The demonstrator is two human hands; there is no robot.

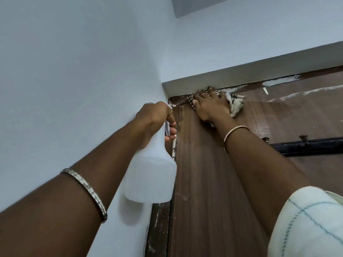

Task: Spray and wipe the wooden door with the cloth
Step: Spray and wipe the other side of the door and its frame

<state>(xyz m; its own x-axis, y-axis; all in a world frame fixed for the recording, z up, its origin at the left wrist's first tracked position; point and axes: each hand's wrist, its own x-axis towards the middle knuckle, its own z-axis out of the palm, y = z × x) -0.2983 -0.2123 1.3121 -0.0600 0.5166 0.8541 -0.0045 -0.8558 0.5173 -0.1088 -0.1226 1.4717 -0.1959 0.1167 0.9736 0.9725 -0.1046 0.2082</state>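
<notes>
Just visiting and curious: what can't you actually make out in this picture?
Nozzle of the spray bottle: head view, covered by the left hand gripping it.
Most of the cloth: head view, under the right hand pressing it on the door.
Lower part and right side of the door: cut off by the frame edges.
End of the black bolt: cut by the right edge.

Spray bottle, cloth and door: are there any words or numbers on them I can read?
None to read.
The white spray bottle shows a blank side, no label.
The cloth has only stripes.
The wooden door has pale smears, no letters.
</notes>
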